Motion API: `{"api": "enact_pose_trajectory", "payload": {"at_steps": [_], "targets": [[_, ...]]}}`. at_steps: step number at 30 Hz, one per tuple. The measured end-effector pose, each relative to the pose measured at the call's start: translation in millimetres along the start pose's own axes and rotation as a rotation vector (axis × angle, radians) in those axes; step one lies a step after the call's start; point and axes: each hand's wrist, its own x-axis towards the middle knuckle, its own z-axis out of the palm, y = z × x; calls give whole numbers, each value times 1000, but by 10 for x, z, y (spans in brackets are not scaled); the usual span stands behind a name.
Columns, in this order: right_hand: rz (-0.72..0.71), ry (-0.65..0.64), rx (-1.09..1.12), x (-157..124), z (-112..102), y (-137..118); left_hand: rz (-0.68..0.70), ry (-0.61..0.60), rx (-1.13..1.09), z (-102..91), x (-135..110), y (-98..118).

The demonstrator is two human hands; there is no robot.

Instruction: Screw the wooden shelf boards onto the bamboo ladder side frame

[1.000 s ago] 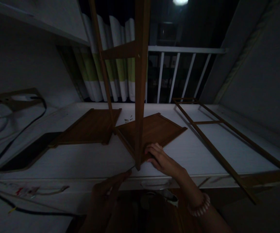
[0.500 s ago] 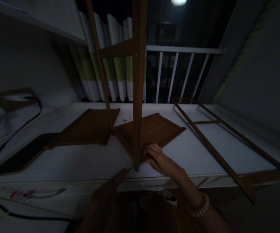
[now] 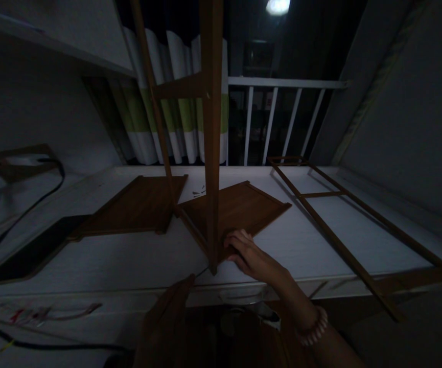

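My left hand point(image 3: 169, 306) is closed at the front edge of the white surface. From its fingers a thin dark rod point(image 3: 202, 272) points at the lower end of a brown wooden frame's post point(image 3: 213, 194). The rod's handle, if any, is hidden. On the other side of that post, my right hand point(image 3: 246, 250) curls its fingers over the near corner of a brown wooden panel point(image 3: 239, 207). This panel lies slanted and meets the upright frame along its left edge. Behind the post lie several small screws point(image 3: 198, 193).
Left, a second wooden panel point(image 3: 136, 204) overlaps a dark board point(image 3: 32, 250). A second ladder-like wooden frame point(image 3: 331, 235) lies on the right, its near end overhanging the front edge. Black cables point(image 3: 25, 204) run along the left. White railings point(image 3: 270, 122) and a curtain point(image 3: 184, 107) stand behind.
My left hand has drawn back slightly down and left, so more of the thin rod shows. My right hand keeps its hold on the panel. The view has shifted a little.
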Motion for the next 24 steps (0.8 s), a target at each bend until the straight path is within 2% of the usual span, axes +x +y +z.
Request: {"api": "enact_pose_trajectory", "payload": {"at_steps": [7,9,12,16,24], "targets": [[-7,-19,3,-25,15,-15,5,-43,101,-20,75,35],[-2,-22,-1,-26,23,-14,-34,-81,133,-30,100,36],[6,-19,-1,-23,29,-17,-192,-132,92,-40,149,49],[-1,2,-2,-26,25,-29,-447,-148,-88,-48,239,72],[6,-5,11,-51,16,-36,-776,-123,-502,-72,363,162]]}}
